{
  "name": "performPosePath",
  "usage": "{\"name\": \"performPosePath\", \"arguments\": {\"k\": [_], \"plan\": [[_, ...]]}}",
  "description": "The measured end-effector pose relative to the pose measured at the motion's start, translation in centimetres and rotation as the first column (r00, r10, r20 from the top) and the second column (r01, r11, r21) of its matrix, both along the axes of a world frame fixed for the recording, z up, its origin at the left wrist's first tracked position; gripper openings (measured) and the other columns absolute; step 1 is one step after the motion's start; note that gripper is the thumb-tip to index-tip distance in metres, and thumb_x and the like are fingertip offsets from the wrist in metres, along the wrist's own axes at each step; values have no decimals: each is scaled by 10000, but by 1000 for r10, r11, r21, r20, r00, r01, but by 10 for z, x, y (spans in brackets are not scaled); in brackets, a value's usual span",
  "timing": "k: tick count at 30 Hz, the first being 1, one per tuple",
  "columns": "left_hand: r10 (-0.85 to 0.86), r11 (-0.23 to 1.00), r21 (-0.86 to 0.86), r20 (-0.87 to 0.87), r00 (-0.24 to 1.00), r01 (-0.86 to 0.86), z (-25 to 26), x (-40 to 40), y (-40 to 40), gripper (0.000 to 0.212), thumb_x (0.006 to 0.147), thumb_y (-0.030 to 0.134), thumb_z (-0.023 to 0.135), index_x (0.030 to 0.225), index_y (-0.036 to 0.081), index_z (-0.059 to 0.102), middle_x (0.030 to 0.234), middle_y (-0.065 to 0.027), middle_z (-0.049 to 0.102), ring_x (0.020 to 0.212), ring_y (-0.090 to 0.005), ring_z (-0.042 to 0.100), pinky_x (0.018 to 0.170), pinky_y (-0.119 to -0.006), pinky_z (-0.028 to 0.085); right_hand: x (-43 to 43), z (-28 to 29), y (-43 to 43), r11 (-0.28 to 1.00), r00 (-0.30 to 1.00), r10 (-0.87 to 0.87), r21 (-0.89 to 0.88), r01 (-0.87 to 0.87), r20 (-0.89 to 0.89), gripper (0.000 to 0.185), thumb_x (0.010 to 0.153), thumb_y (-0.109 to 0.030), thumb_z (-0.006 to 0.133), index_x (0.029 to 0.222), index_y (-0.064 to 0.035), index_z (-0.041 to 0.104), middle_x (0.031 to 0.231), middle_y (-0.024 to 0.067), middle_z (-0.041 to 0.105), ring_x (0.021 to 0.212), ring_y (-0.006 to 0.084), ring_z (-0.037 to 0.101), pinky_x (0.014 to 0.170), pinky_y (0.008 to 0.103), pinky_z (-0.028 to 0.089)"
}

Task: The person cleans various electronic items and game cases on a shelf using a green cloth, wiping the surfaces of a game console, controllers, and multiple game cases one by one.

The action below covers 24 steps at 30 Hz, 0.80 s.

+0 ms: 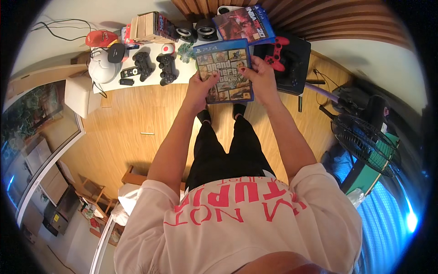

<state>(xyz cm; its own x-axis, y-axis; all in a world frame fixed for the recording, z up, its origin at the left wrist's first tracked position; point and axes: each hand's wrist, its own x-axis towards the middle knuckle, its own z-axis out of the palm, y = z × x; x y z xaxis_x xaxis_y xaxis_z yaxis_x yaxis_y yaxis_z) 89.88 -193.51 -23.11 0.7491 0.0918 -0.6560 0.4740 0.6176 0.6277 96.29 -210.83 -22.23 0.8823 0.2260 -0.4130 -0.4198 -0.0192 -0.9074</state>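
Both my hands hold a blue PS4 game case [224, 85] up in front of the white table, its illustrated cover facing me. My left hand [199, 89] grips the left edge, thumb lying across the cover. On the opposite edge, my right hand [264, 80] has its thumb pressed near the case's right side. Behind it a second PS4 game case [236, 25] with a red cover leans at a tilt near the wall. Just right of my right hand, a red game controller [276, 54] rests on a black game console [301, 58].
The white table [147, 79] carries black controllers [167, 70], a remote control [131, 72], a stack of wooden blocks [143, 28], small speakers [206, 30], a red cap [101, 37] and a white rounded object [102, 66]. A black fan [362, 140] stands at right. A white-framed mirror [51, 161] is at left.
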Motion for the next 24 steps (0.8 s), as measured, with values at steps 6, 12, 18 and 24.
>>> {"name": "performPosePath", "arguments": {"k": [6, 12, 18, 24], "plan": [[-236, 961, 169, 83, 968, 219, 3, -13, 3, 521, 769, 86, 748, 1196, -11, 467, 1059, -89, 625, 933, -179, 613, 845, -301, 496, -12, -6, -6, 987, 978, -130, 69, 143, -162, 241, 860, -67, 591, 1078, 36, 579, 915, 64, 635, 876, 122, 563, 804, 262, 444], [-231, 949, 251, 155, 960, 188, 4, 2, -14, 528, 759, 76, 750, 1195, -20, 468, 1070, -102, 607, 983, -184, 587, 872, -317, 482, 8, -30, -30, 975, 975, -219, -37, 217, -45, 254, 900, -168, 586, 1095, -5, 584, 926, 29, 632, 824, 122, 560, 749, 267, 449], [-190, 860, 508, 229, 955, 50, -16, 83, 2, 495, 719, 16, 746, 1156, -51, 522, 1022, -106, 614, 940, -157, 583, 811, -252, 482, 42, -29, -45, 944, 933, -325, 3, 330, -155, 309, 834, -64, 662, 1106, -26, 520, 852, 59, 609, 749, 152, 599, 587, 275, 505], [-108, 499, 833, 334, 936, -239, -56, 140, 19, 436, 724, 14, 736, 1122, -30, 563, 953, -96, 628, 849, -145, 595, 733, -257, 494, 69, -42, -12, 835, 836, -546, 37, 549, -57, 612, 791, 66, 648, 1278, -59, 299, 894, 98, 603, 706, 179, 604, 557, 325, 543]]}}
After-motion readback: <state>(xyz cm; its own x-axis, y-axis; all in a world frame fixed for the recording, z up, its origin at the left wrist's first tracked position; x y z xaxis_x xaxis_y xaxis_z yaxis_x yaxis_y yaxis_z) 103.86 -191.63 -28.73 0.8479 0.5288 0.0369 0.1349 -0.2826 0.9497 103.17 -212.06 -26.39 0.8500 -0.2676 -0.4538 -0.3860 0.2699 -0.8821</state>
